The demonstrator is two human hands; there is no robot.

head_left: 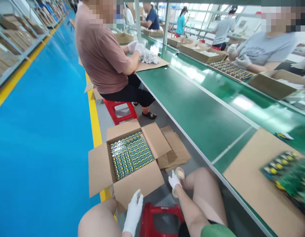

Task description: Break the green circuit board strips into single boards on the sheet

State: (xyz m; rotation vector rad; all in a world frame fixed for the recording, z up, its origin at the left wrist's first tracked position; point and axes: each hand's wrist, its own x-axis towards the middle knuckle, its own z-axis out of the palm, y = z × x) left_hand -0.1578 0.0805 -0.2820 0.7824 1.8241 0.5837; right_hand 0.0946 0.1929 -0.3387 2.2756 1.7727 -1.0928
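An open cardboard box (138, 195) stands on the floor before me. Rows of small green circuit boards with yellow parts (132, 154) fill it. My left hand (134, 212), in a white glove, is at the near flap with its fingers stretched out; whether it touches the flap I cannot tell. Further right, my right hand (174, 181), also gloved in white, hangs low beside my foot with fingers extended and nothing visible in them. Close to it lie flat brown cardboard sheets (175, 148).
A red stool (162, 210) is between my legs. The green worktable (199, 108) runs along my right, with circuit boards (290, 177) on a cardboard sheet (251, 171). A co-worker (103, 52) sits ahead on another red stool (120, 110). Blue floor (56, 131) lies left.
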